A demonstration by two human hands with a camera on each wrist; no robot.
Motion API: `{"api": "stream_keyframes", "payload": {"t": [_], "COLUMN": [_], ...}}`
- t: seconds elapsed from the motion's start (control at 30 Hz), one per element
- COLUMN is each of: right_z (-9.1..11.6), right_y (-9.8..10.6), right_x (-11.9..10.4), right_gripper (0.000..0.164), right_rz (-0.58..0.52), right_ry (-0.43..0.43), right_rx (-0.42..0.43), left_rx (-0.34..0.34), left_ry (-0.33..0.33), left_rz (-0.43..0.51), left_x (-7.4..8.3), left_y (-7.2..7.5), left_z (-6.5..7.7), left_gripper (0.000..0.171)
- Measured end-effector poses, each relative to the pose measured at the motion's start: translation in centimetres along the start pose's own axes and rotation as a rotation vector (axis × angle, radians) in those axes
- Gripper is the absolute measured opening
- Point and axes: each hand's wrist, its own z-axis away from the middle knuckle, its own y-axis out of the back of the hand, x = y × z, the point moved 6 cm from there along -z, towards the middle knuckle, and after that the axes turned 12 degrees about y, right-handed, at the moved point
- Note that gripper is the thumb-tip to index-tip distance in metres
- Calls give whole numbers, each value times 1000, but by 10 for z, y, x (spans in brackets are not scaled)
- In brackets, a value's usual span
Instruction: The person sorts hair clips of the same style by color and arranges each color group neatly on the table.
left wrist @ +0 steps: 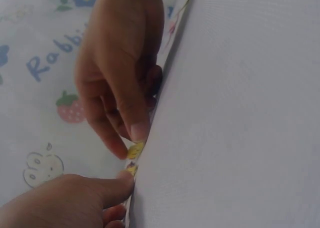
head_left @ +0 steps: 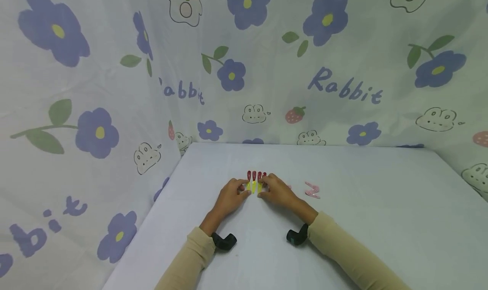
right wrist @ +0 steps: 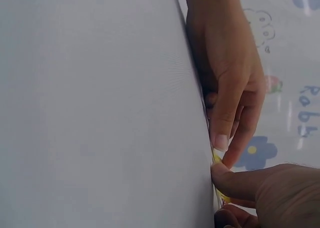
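Note:
Several red hair clips [head_left: 254,175] lie side by side, narrow and drop-shaped, with yellow hair clips [head_left: 254,187] in a row just below them on the white table. At the row's left end, my left hand [head_left: 230,196] pinches a yellow clip between thumb and index finger. From the other side, my right hand [head_left: 280,192] pinches another yellow clip, and its fingers partly cover the rightmost red clips. In the left wrist view, a yellow clip [left wrist: 136,149] shows at the right hand's fingertips. The right wrist view shows little of the clips behind the thumb.
Pink hair clips [head_left: 312,190] lie to the right of my right hand, and another pink piece [head_left: 289,187] is partly hidden beside that hand. A patterned curtain [head_left: 267,70] stands behind the white table [head_left: 373,222] and along its left side.

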Motion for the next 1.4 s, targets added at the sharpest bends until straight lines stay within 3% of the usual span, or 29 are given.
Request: {"api": "stream_keyframes", "payload": {"t": [1.4], "right_z": [-5], "right_y": [-4], "right_x": [7], "right_gripper": [34], "right_rz": [80], "right_ry": [-7], "right_rx": [25], "left_rx": [8], "left_ry": [8], "left_rz": [3], "left_x": [2], "left_y": [0], "left_z": [1], "left_gripper": [39]}}
